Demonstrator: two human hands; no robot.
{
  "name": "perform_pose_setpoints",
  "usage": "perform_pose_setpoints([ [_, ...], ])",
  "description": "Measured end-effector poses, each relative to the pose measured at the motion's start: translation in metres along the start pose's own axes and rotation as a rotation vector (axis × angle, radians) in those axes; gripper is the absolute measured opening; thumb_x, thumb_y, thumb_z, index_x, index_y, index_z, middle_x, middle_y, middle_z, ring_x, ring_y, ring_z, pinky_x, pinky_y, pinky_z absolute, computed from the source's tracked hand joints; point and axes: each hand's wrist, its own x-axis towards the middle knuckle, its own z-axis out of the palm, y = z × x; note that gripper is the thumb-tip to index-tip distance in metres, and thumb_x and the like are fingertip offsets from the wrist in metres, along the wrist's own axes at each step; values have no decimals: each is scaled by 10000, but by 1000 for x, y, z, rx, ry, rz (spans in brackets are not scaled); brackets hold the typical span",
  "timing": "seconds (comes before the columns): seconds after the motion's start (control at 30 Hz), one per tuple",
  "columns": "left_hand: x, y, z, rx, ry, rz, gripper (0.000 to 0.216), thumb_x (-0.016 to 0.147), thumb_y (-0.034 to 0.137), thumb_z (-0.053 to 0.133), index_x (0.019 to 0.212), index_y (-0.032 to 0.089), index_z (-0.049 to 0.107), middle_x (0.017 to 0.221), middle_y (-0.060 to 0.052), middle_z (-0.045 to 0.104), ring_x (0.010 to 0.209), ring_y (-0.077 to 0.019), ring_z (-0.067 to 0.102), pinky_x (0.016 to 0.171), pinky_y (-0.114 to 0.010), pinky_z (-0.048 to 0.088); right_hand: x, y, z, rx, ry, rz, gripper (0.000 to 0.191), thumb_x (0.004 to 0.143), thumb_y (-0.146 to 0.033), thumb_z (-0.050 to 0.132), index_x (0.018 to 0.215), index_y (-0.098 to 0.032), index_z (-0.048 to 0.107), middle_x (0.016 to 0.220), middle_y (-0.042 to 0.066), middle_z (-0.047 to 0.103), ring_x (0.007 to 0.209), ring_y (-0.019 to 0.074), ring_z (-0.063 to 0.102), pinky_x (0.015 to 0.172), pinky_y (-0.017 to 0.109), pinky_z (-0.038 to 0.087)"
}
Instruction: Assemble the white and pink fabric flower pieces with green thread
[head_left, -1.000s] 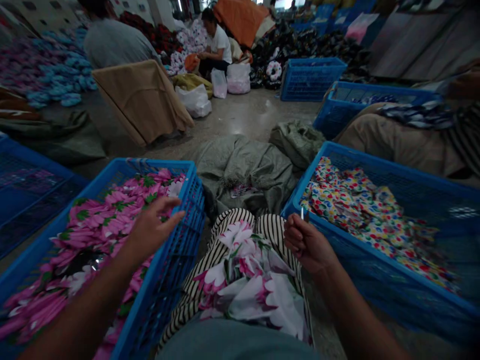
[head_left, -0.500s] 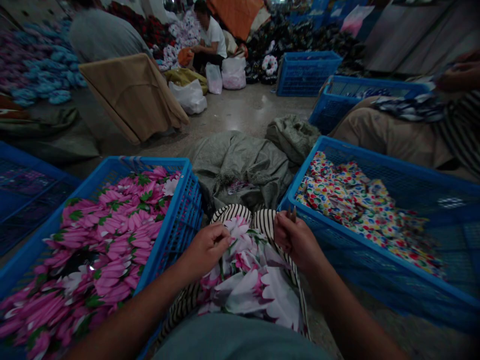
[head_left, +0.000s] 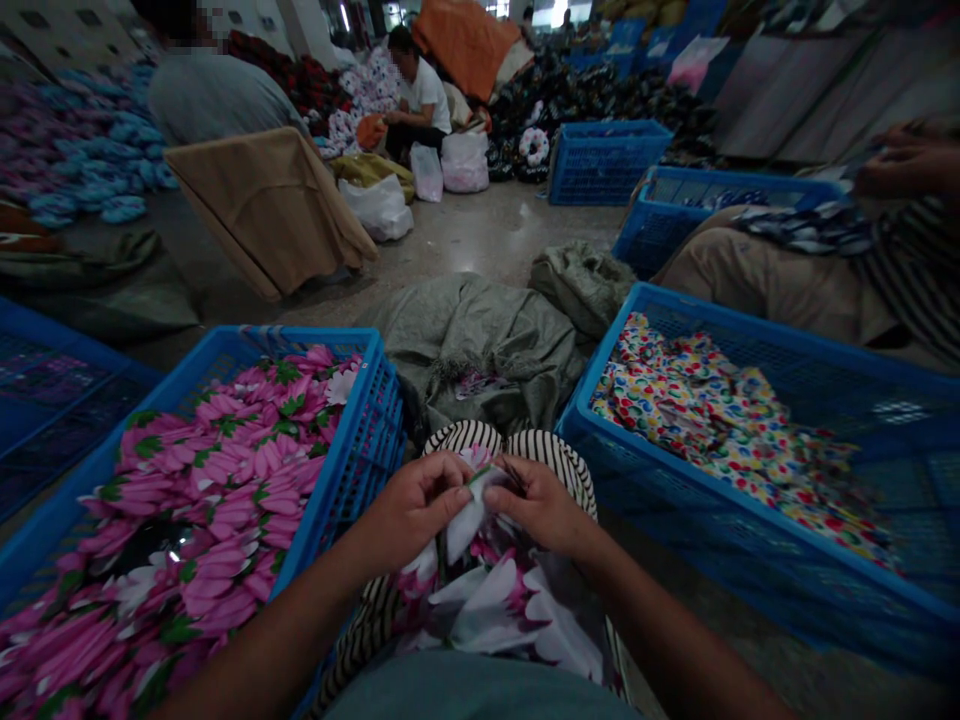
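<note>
Over my lap, on striped cloth (head_left: 577, 470), lie several white and pink flower-shaped fabric pieces (head_left: 487, 600) with green parts. My left hand (head_left: 420, 505) pinches one edge of a small white fabric piece (head_left: 466, 525) between thumb and fingers. Meeting it from the other side, my right hand (head_left: 536, 500) grips the same piece, with the fingertips of both hands almost touching. Whether the small pointed metal tool is still in my right palm cannot be made out.
At left stands a blue crate (head_left: 379, 350) of pink fabric flowers; at right, another blue crate (head_left: 645, 440) holds colourful dotted fabric. Ahead lies a grey-green woven sack (head_left: 480, 320). A co-worker's hands (head_left: 900, 160) show at the right edge. A cloth-draped chair (head_left: 255, 210) stands beyond.
My right hand has moved left and in to meet my left hand at the white fabric piece. The pointed tool tips that showed above my right fist are no longer plain to see.
</note>
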Motion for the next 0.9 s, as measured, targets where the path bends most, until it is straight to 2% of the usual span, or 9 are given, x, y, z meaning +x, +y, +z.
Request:
perform_pose_setpoints([
  [0.13, 11, 0, 19, -474, 126, -168, 229, 669, 280, 687, 793, 178, 523, 769, 5, 590, 649, -120, 533, 589, -215, 405, -2, 6, 2, 293, 235, 153, 290, 654, -398, 701, 705, -159, 545, 524, -50, 528, 423, 75, 429, 416, 186, 334],
  [0.27, 15, 3, 37, -610, 165, -208, 221, 719, 295, 652, 862, 154, 560, 696, -1, 613, 572, -113, 542, 551, -214, 428, -4, 7, 4, 329, 274, 191, 310, 654, -419, 691, 738, -160, 542, 552, -34, 550, 439, 90, 449, 423, 202, 350],
  [0.37, 16, 7, 40, -615, 242, -191, 211, 746, 331, 622, 851, 156, 567, 649, 12, 603, 509, -101, 514, 495, -202, 410, -8, -3, -2, 83, 324, 104, 241, 717, -395, 629, 731, -167, 552, 551, -39, 505, 459, 95, 419, 436, 208, 324],
  [0.47, 16, 10, 38, -500, 299, -192, 213, 737, 356, 631, 793, 160, 569, 628, 23, 595, 495, -96, 502, 463, -187, 381, -15, -22, -13, -309, 417, -148, 115, 789, -302, 542, 795, -189, 566, 632, -24, 508, 547, 119, 444, 503, 227, 326],
  [0.57, 15, 13, 37, -424, 315, -198, 216, 712, 352, 654, 726, 157, 562, 605, 30, 588, 500, -95, 503, 473, -184, 385, -20, -37, -18, -578, 293, -313, 137, 831, -258, 463, 908, -205, 564, 688, -3, 550, 613, 148, 494, 562, 253, 334],
  [0.63, 15, 14, 37, -421, 298, -204, 218, 706, 354, 658, 725, 160, 560, 605, 31, 590, 503, -99, 509, 478, -191, 398, -21, -43, -16, -703, 209, -343, 157, 841, -257, 450, 929, -203, 568, 712, 16, 581, 628, 161, 518, 580, 264, 338],
  [0.73, 14, 15, 39, -413, 260, -221, 220, 714, 361, 651, 741, 165, 555, 588, 34, 577, 482, -98, 505, 450, -190, 389, -18, -45, -11, -825, 177, -349, 172, 848, -273, 453, 917, -191, 588, 762, 53, 614, 673, 180, 547, 615, 277, 348],
  [0.83, 12, 15, 41, -420, 223, -230, 213, 722, 349, 651, 730, 161, 551, 565, 38, 558, 453, -82, 489, 433, -177, 372, -13, -42, -10, -803, 191, -330, 196, 848, -312, 469, 898, -187, 613, 764, 59, 623, 681, 182, 547, 625, 281, 343],
  [0.9, 11, 16, 41, -491, 197, -223, 199, 721, 328, 657, 738, 157, 558, 575, 35, 563, 470, -81, 501, 447, -172, 381, -9, -38, -11, -608, 218, -270, 255, 864, -366, 442, 839, -191, 626, 689, 33, 594, 619, 158, 514, 587, 266, 336],
])
